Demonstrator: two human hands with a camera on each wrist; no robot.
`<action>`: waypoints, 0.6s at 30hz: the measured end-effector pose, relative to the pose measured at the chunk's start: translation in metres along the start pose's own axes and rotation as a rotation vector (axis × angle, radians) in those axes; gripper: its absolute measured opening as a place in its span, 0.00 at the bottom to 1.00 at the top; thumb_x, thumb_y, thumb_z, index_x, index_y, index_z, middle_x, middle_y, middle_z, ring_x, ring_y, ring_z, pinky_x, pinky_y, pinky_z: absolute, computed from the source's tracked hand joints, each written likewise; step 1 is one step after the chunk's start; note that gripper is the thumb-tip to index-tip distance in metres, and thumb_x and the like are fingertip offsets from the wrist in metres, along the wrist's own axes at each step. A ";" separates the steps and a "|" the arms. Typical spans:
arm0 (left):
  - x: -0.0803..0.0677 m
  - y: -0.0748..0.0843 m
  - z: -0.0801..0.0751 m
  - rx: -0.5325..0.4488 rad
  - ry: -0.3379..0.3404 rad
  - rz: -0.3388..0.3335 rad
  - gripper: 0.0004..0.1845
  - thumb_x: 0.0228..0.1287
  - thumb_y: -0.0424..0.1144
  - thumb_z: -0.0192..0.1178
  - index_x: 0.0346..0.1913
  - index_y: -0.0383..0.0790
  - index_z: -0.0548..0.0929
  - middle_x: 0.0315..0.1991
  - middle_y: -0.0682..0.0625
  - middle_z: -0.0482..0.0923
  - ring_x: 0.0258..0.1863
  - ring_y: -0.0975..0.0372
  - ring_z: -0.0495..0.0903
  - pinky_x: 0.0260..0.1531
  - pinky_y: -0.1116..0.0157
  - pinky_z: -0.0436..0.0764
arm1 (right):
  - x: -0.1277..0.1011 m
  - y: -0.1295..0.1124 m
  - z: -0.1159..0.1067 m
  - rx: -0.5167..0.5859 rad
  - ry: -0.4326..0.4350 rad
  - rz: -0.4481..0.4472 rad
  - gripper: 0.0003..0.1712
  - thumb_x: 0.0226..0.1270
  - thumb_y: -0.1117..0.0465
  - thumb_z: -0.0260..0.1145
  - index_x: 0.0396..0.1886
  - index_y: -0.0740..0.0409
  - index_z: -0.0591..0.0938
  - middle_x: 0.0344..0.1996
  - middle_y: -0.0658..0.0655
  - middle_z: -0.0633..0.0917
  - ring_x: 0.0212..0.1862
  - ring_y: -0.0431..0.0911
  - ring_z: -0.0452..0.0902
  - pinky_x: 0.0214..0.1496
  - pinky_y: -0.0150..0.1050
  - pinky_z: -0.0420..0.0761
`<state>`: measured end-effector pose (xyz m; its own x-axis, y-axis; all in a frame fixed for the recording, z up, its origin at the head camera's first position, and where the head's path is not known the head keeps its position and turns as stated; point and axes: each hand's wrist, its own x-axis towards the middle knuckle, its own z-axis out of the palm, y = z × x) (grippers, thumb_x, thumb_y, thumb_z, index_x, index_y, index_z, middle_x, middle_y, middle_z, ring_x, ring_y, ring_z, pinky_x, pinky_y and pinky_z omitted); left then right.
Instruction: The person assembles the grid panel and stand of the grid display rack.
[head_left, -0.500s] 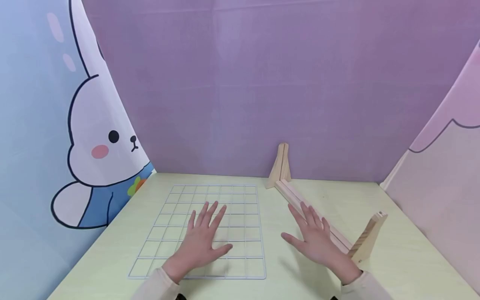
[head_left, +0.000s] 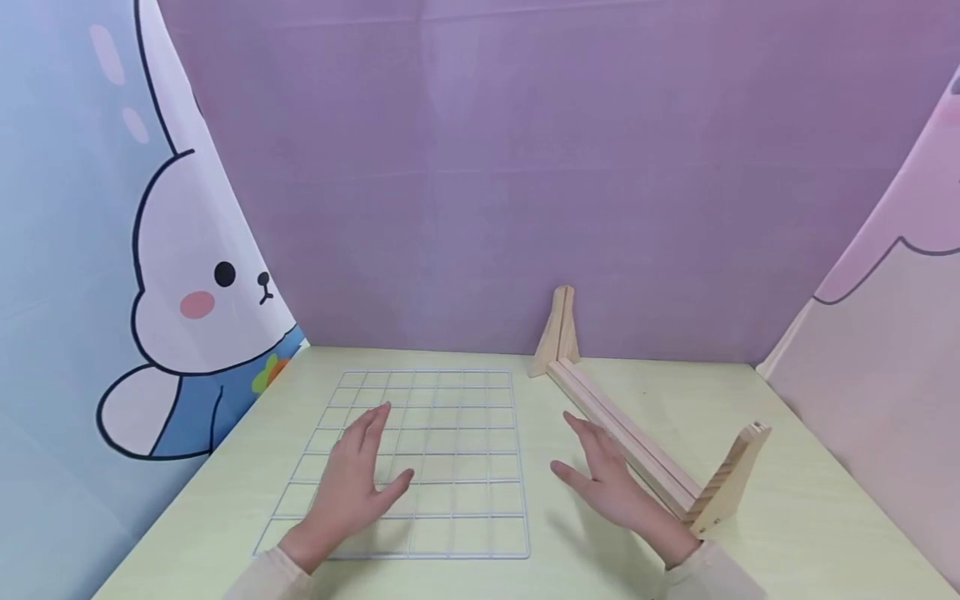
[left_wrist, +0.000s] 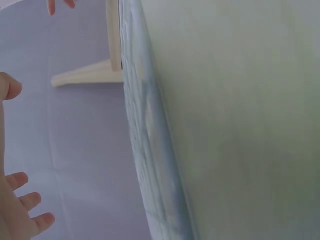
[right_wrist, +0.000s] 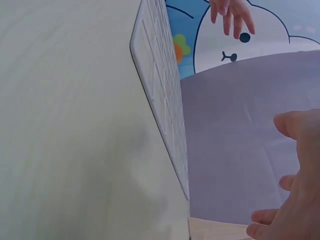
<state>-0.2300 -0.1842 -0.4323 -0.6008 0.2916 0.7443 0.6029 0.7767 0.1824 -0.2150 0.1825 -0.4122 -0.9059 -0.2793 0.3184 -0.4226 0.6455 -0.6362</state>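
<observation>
Left hand (head_left: 352, 479) over wire grid (head_left: 450, 467) (left edge).

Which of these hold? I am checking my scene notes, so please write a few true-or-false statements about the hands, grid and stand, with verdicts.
1. The white wire grid panel lies flat on the pale green table. True.
2. The left hand is over the grid panel. True.
3. The right hand grips the long wooden stand. False: its fingers are straight and it holds nothing.
4. The stand lies left of the grid panel. False: it lies to the right.
</observation>
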 end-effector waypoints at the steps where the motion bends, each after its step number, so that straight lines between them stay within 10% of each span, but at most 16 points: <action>1: -0.001 -0.003 -0.002 0.002 0.001 -0.016 0.48 0.51 0.46 0.68 0.73 0.29 0.60 0.64 0.32 0.68 0.60 0.38 0.70 0.50 0.37 0.73 | 0.000 0.000 0.002 0.033 -0.007 0.003 0.42 0.72 0.51 0.61 0.77 0.62 0.56 0.71 0.72 0.60 0.71 0.71 0.52 0.62 0.75 0.58; 12: -0.016 -0.031 -0.027 0.013 -0.008 -0.193 0.47 0.52 0.40 0.69 0.73 0.28 0.58 0.61 0.27 0.67 0.58 0.36 0.69 0.51 0.37 0.71 | 0.003 -0.003 0.016 0.363 -0.094 0.157 0.41 0.74 0.55 0.58 0.77 0.65 0.51 0.73 0.72 0.55 0.73 0.68 0.47 0.70 0.67 0.52; 18: -0.019 -0.047 -0.037 -0.006 -0.138 -0.361 0.47 0.60 0.43 0.67 0.74 0.26 0.53 0.62 0.26 0.65 0.59 0.35 0.67 0.52 0.35 0.70 | 0.004 0.000 0.022 0.494 -0.149 0.273 0.42 0.74 0.52 0.57 0.78 0.61 0.50 0.73 0.71 0.56 0.73 0.69 0.51 0.68 0.70 0.55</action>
<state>-0.2273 -0.2467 -0.4319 -0.8396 0.0730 0.5382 0.3429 0.8397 0.4210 -0.2198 0.1659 -0.4263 -0.9630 -0.2690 0.0174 -0.1038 0.3104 -0.9449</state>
